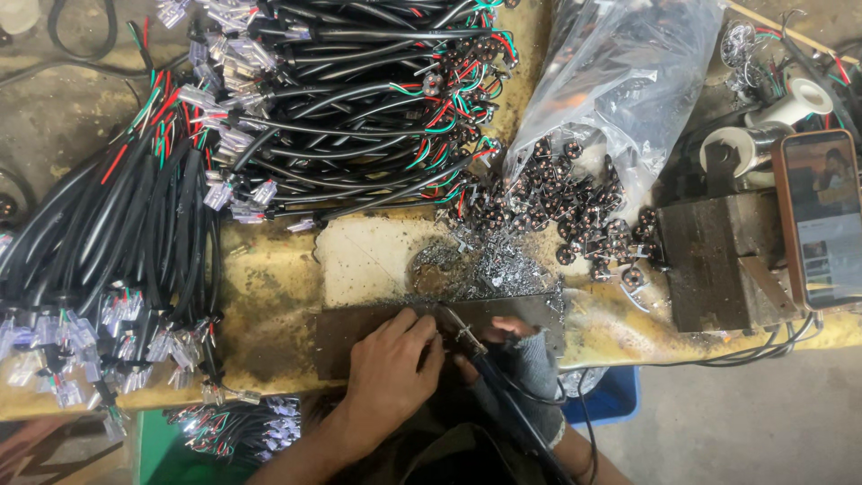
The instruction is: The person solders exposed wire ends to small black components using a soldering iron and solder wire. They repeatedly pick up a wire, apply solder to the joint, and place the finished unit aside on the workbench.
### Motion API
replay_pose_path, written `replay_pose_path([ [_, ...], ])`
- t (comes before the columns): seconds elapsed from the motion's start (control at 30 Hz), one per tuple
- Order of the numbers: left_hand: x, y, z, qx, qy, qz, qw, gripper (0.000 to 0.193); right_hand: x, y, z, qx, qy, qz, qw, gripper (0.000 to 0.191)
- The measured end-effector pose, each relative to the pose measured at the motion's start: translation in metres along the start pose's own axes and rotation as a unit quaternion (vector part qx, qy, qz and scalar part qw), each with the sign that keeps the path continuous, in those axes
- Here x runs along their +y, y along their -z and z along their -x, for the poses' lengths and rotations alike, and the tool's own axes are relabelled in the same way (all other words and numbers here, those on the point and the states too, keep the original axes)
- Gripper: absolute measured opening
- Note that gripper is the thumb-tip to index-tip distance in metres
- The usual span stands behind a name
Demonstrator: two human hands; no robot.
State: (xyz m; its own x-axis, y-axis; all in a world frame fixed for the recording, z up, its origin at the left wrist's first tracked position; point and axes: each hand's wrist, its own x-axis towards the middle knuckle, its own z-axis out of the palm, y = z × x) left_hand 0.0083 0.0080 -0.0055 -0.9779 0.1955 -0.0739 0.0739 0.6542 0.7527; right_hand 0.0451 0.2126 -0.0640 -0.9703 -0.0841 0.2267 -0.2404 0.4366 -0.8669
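Observation:
My left hand [388, 370] rests on a dark metal plate [359, 325] at the bench's front edge, its fingers pinched on a small part that I cannot make out. My right hand [519, 352], in a grey fingerless glove, grips a soldering iron [469, 339] whose tip meets the spot at my left fingertips. Its dark cord runs down toward me. Just beyond the plate lies a heap of silvery solder scraps [489, 268].
Bundles of black cables with coloured wire ends [350, 108] fill the back and left of the bench. A clear plastic bag [620, 81] spills small round black connectors [575, 211]. At the right stand a metal block [718, 265], a phone [822, 220] and solder spools [790, 103].

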Motion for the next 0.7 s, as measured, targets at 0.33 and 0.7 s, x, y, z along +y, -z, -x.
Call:
replay_pose_path([
  [0.33,-0.009,-0.002,0.000,-0.003,-0.029,0.012,1.000,0.013,0.027,0.024,0.028,-0.105,-0.093,-0.168,0.976,0.006],
  [0.7,-0.015,-0.011,0.003,0.007,-0.032,0.009,0.999,0.016,0.044,0.007,0.039,-0.020,-0.003,-0.212,0.977,0.005],
])
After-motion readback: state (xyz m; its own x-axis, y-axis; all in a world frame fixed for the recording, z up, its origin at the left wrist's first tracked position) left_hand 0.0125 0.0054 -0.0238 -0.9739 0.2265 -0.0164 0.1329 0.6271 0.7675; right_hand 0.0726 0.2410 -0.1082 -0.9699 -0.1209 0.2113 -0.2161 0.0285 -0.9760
